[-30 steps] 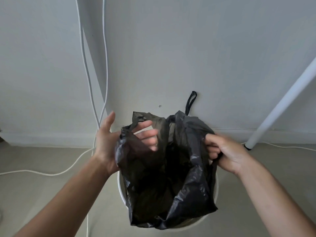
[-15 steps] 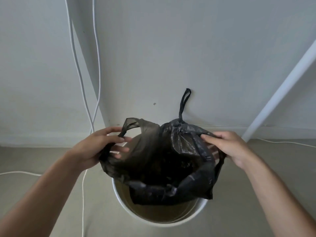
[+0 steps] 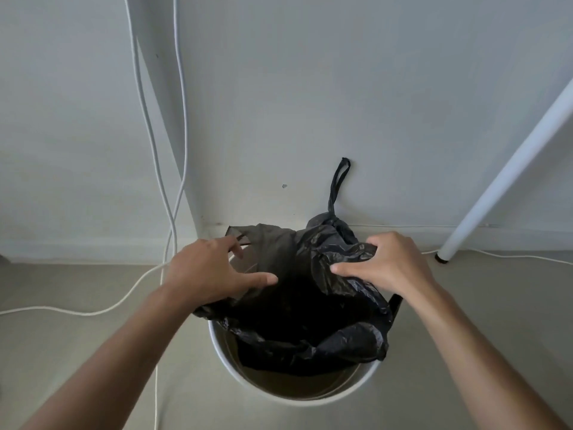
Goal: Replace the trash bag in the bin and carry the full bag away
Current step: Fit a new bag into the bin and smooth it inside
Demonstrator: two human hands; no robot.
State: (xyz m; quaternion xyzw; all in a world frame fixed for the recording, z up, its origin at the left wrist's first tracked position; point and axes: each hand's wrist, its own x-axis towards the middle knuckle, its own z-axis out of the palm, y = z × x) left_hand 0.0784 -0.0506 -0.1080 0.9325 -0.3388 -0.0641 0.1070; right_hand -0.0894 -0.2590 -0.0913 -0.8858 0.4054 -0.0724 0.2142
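A: Where is the trash bag (image 3: 310, 293) found?

B: It is seen draped over the mouth of the white bin (image 3: 297, 395), bunched toward the bin's far side, from about nine o'clock round to three o'clock. The rim at six o'clock is left bare, and the tan inner wall is exposed there. One handle loop (image 3: 338, 181) is stood up against the wall at twelve o'clock.

A: How is it held?

B: The film at nine o'clock is pinched by the left hand (image 3: 210, 271), with the thumb laid across the bag's opening. At three o'clock the crumpled edge is gathered under the right hand (image 3: 390, 265), fingers curled onto the plastic. Both hands are closed on the bag; how firmly cannot be told.

A: How is the material expected to behave?

B: It is judged thin, soft and very light, since it is folded and wrinkled freely and partly seen through near the left hand. It is probably slippery and easily torn if dragged over the rim.

A: Where should hold be taken?

B: The hem is best gripped in opposite places and spread outward, so that it can be folded down over the rim.
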